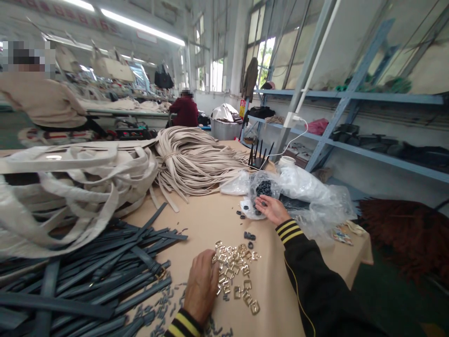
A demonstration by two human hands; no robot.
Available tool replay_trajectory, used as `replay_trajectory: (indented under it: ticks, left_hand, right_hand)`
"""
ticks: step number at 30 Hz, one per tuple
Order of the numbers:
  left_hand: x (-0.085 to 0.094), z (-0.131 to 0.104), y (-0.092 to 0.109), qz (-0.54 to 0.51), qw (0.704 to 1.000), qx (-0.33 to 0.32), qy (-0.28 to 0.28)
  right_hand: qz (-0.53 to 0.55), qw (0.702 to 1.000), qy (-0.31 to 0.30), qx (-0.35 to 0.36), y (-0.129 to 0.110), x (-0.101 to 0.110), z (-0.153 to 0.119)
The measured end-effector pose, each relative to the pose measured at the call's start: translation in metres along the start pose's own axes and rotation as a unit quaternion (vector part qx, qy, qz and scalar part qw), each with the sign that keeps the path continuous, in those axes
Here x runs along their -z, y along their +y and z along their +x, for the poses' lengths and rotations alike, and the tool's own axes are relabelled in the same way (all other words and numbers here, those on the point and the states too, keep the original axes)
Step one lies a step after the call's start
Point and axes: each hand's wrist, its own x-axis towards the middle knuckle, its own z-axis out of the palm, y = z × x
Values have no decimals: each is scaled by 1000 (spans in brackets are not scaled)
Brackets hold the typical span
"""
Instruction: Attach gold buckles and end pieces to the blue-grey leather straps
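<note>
My left hand [202, 284] rests at the left edge of a loose pile of gold metal buckles [231, 267], back upward. Its fingers are curled together, and the tips and anything under them are hidden. My right hand [272, 209] is stretched out, palm up with fingers extended, at the mouth of a clear plastic bag [273, 180] of small black loops [264, 188]. A small dark spot shows by its fingers, too small to make out. Several black loops [249, 236] lie between the bag and the buckles.
Dark strap pieces [105, 267] cover the left, with small dark bits [159, 304] scattered nearby. Behind lie white fabric straps [87, 187] and a tied beige strap bundle [192, 159]. A black router [258, 161] stands at the back. Blue shelves [351, 96] rise right; two people sit beyond.
</note>
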Motion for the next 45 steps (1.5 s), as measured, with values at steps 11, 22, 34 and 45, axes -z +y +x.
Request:
replay_trajectory:
  ticks: [11,22,34,45]
  left_hand:
    - [-2,1,1,0,1000,14,-16]
    - [2,1,7,8,999,25,-44]
    - [3,1,9,7,997,42,-61]
    - [2,2,6,-3,997,36,-63]
  right_hand:
    - [-254,960,19,118,-11,19,0]
    - [-565,808,39,163,1,23,-3]
    - [-406,881,77,228,-60,24,38]
    - [-649,710,-126,242,-17,30,36]
